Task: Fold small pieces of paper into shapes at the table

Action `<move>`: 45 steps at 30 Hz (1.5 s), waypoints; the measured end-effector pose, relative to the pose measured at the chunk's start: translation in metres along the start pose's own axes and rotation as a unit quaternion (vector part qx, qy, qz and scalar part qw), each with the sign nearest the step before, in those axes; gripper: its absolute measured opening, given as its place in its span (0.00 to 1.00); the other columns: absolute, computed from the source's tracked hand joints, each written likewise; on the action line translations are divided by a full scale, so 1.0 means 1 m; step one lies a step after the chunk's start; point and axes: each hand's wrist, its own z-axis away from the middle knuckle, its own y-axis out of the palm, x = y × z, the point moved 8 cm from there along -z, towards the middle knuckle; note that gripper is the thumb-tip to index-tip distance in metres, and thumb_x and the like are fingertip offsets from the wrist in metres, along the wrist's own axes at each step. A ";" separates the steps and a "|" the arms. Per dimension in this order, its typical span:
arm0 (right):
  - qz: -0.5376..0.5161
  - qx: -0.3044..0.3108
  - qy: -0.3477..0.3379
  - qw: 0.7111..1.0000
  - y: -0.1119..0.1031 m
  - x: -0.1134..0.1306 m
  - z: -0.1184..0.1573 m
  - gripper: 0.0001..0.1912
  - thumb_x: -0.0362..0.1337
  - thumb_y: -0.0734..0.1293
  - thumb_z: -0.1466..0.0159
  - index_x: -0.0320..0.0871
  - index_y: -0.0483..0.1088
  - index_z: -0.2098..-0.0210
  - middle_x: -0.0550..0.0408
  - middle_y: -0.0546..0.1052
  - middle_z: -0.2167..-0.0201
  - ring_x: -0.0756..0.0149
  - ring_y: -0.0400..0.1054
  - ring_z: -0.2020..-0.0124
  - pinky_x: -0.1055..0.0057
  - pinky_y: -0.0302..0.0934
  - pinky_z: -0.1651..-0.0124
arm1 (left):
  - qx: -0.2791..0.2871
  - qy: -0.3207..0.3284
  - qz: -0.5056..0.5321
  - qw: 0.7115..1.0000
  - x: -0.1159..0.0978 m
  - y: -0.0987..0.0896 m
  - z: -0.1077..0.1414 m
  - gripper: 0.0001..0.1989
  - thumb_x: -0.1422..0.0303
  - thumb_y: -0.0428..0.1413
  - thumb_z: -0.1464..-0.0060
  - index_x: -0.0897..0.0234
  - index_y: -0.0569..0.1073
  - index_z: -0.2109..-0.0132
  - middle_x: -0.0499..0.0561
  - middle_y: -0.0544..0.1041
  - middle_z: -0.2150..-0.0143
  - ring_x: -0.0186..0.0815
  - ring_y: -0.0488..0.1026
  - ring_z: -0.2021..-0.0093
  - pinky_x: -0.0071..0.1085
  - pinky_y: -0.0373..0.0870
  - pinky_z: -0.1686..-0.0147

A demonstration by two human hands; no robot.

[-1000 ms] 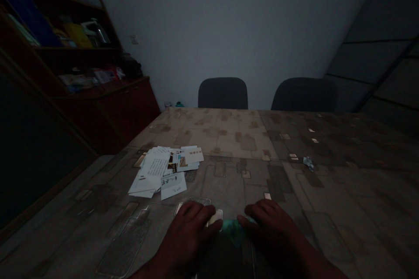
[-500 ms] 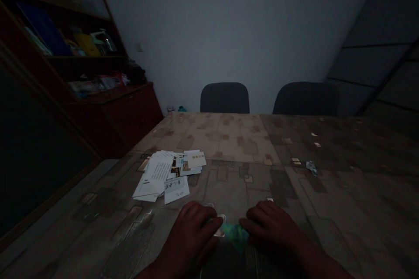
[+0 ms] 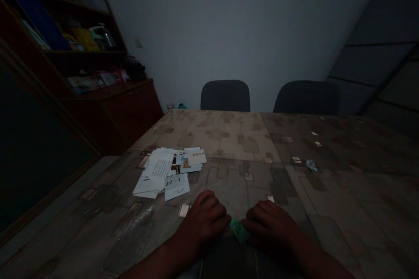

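Between my two hands is a small piece of green patterned paper (image 3: 240,231), seemingly folded; its lower part narrows to a blunt corner. My left hand (image 3: 207,218) has its curled fingertips and thumb at the paper's left edge. On the other side, my right hand (image 3: 270,222) pinches the paper's right edge between thumb and bent fingers. Both hands are low over the near side of the table, and the dim light hides the undersides of the fingers. Beneath them lies a dark rectangular patch (image 3: 229,259), which I cannot identify.
A loose pile of white printed cards (image 3: 159,170) lies left on the patterned tablecloth (image 3: 225,135). A crumpled silvery scrap (image 3: 311,165) rests to the right. Two dark chairs (image 3: 225,96) stand across the table, and a reddish cabinet (image 3: 131,109) with filled shelves is at far left.
My left hand has moved slightly right and up, closer to my right hand. Less of the green paper shows between them, and it looks smaller. The camera view has shifted a little.
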 end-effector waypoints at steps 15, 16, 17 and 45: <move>-0.121 -0.041 0.124 0.984 -0.011 -0.014 -0.004 0.23 0.41 0.52 0.26 0.44 0.72 0.71 0.55 0.75 0.75 0.67 0.68 0.72 0.72 0.57 0.68 | -0.062 -0.100 0.081 0.990 0.012 -0.018 -0.001 0.09 0.69 0.50 0.34 0.63 0.74 0.61 0.49 0.76 0.68 0.37 0.69 0.65 0.40 0.62 0.56; -0.138 -0.039 0.136 0.980 -0.011 -0.015 -0.003 0.24 0.43 0.52 0.26 0.44 0.72 0.71 0.55 0.75 0.76 0.67 0.68 0.73 0.72 0.58 0.69 | -0.070 -0.103 0.092 0.988 0.012 -0.020 -0.002 0.10 0.67 0.50 0.34 0.63 0.74 0.61 0.50 0.76 0.67 0.37 0.69 0.65 0.39 0.62 0.57; -0.152 -0.038 0.146 0.977 -0.011 -0.016 -0.003 0.25 0.44 0.53 0.26 0.44 0.72 0.73 0.55 0.75 0.76 0.67 0.68 0.73 0.73 0.58 0.70 | -0.079 -0.099 0.100 0.987 0.010 -0.022 -0.002 0.10 0.66 0.50 0.34 0.63 0.74 0.62 0.50 0.76 0.68 0.37 0.69 0.66 0.39 0.62 0.58; -0.251 -0.059 0.292 0.921 0.000 -0.025 0.017 0.17 0.37 0.60 0.36 0.41 0.70 0.49 0.58 0.75 0.78 0.66 0.69 0.79 0.74 0.61 0.76 | -0.074 -0.083 0.115 0.987 -0.006 -0.001 -0.003 0.10 0.76 0.48 0.37 0.61 0.73 0.64 0.46 0.71 0.74 0.35 0.66 0.70 0.34 0.61 0.61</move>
